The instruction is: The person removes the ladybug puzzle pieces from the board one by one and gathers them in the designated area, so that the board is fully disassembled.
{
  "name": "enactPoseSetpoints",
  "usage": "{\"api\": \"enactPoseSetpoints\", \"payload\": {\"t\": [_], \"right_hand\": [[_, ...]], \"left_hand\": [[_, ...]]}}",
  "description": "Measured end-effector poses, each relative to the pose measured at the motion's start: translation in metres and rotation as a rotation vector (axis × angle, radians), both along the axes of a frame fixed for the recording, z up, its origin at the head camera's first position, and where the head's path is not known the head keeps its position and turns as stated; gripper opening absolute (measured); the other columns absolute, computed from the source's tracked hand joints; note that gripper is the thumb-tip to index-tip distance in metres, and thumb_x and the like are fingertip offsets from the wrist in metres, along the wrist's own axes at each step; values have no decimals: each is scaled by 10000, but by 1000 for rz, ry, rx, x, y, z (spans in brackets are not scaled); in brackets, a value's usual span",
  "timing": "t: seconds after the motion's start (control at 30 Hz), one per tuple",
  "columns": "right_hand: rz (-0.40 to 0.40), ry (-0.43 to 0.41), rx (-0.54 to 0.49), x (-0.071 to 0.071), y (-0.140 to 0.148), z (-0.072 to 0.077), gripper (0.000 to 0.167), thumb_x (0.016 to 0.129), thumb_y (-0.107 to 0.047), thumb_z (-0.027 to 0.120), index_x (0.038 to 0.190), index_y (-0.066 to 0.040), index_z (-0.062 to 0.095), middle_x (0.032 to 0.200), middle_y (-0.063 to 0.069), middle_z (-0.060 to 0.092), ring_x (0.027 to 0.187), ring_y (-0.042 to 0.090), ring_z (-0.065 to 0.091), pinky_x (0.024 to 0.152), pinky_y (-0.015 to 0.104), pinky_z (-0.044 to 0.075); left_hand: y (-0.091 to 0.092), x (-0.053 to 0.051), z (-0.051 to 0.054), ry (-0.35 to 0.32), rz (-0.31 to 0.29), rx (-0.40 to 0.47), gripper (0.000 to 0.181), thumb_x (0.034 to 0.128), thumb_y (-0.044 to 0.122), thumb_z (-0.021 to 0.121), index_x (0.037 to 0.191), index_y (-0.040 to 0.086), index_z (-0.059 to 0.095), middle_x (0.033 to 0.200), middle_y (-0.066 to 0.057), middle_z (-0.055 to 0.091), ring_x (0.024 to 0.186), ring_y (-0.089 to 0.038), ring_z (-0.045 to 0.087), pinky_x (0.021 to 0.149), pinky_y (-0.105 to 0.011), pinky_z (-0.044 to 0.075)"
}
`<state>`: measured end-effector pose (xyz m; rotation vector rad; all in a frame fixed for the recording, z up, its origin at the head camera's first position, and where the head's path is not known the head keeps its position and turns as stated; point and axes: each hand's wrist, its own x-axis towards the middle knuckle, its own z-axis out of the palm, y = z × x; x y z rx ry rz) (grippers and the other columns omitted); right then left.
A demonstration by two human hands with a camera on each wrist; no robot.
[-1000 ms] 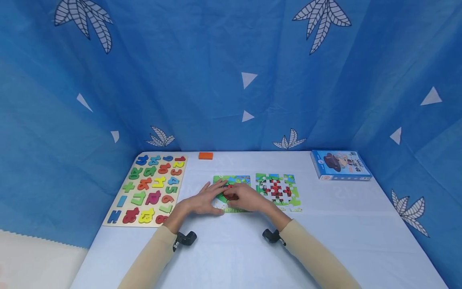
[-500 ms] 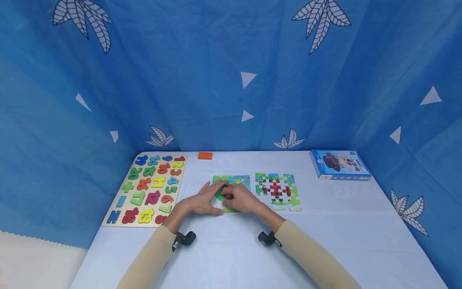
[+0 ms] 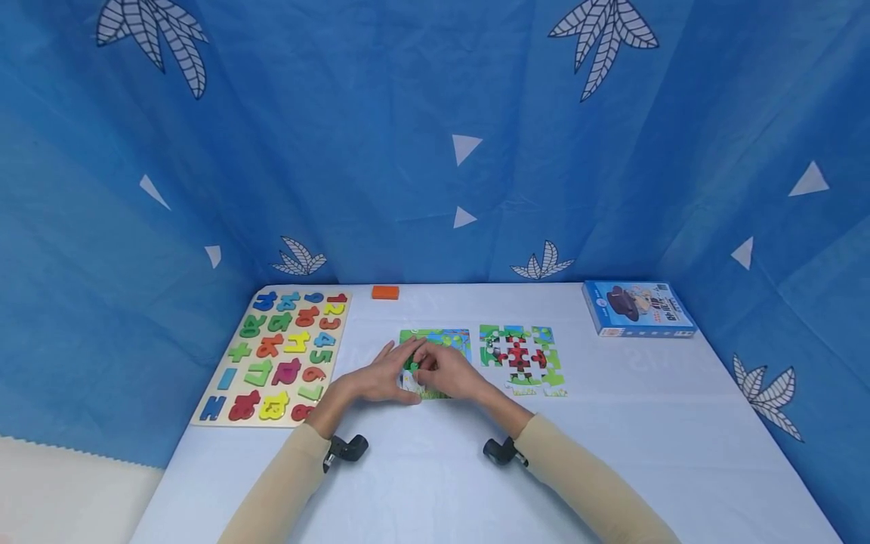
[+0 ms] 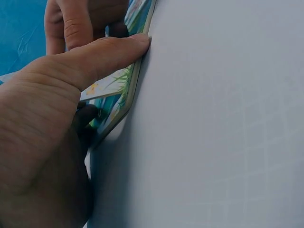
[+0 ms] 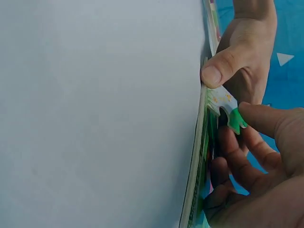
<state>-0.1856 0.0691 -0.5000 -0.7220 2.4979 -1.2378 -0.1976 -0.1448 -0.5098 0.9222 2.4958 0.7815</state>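
In the head view my left hand (image 3: pixel 381 380) lies with extended fingers over the left side of a colourful jigsaw board (image 3: pixel 460 340). Its thumb presses the board's near edge, as both wrist views show. My right hand (image 3: pixel 451 372) meets it over the board, thumb and fingers pinching a puzzle piece (image 5: pixel 236 119), green and white. White with orange flowers continues from that piece toward the left thumb; where one piece ends cannot be told. The hands hide much of the board. Right of it lie several loose puzzle pieces (image 3: pixel 518 355) with red, green and blue parts, laid out with gaps.
A wooden number board (image 3: pixel 294 393) with coloured numerals lies on the left. An orange block (image 3: pixel 385 292) sits near the back edge of the white table (image 3: pixel 435 468), and a blue box (image 3: pixel 639 310) at back right. A blue curtain (image 3: pixel 381 151) encloses the back and sides.
My right hand has shifted slightly left along the board, toward the left hand; a green piece now shows at its fingertips where red and black showed before. The left hand stays in place.
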Motion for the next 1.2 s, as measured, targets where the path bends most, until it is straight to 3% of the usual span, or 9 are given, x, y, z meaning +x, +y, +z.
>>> {"api": "enactPoseSetpoints", "payload": {"t": [0.17, 0.33, 0.63, 0.87, 1.03, 1.2], "right_hand": [[-35, -49, -60, 1, -1, -2, 105, 980, -182, 660, 1070, -151, 616, 888, -43, 662, 781, 98, 635, 696, 281, 508], [-85, -3, -72, 4, 4, -2, 136, 992, -187, 649, 1123, -154, 637, 894, -67, 670, 797, 84, 633, 723, 284, 521], [-194, -22, -137, 7, 46, 12, 152, 979, -202, 675, 1120, -142, 675, 895, -24, 699, 706, 183, 603, 606, 313, 469], [-283, -64, -61, 4, 86, 23, 191, 962, -190, 691, 1137, -112, 689, 914, -5, 712, 838, 211, 657, 665, 337, 470], [-339, -43, 40, -1, 105, 19, 179, 954, -194, 696, 1121, -130, 694, 936, 7, 709, 823, 182, 650, 674, 335, 499], [-344, -55, 109, -4, 113, 12, 147, 925, -167, 720, 1061, -118, 698, 890, 10, 682, 779, 166, 610, 679, 327, 489]], "left_hand": [[0, -1, -1, 0, 7, 0, 1061, 861, 446, 775, 1629, 124, 118, 1692, -78, 123, 1563, -241, 32, 1229, -545, -49], [2, -1, 0, 7, 2, -16, 1066, 860, 457, 773, 1630, 131, 112, 1695, -59, 115, 1564, -229, 16, 1233, -530, -49], [3, 0, 5, -1, 0, -19, 1089, 851, 440, 794, 1634, 143, 98, 1696, -54, 107, 1563, -246, 27, 1235, -522, -48], [3, -1, 1, 5, 4, -17, 1096, 839, 440, 805, 1634, 152, 107, 1697, -71, 101, 1563, -258, 20, 1236, -520, -44], [2, 0, 0, 2, 8, -22, 1092, 842, 445, 802, 1634, 162, 105, 1697, -61, 101, 1564, -250, 18, 1238, -508, -44], [1, 0, 1, -1, 4, -10, 1083, 848, 435, 800, 1633, 154, 109, 1696, -76, 103, 1564, -260, 24, 1237, -515, -45]]}}
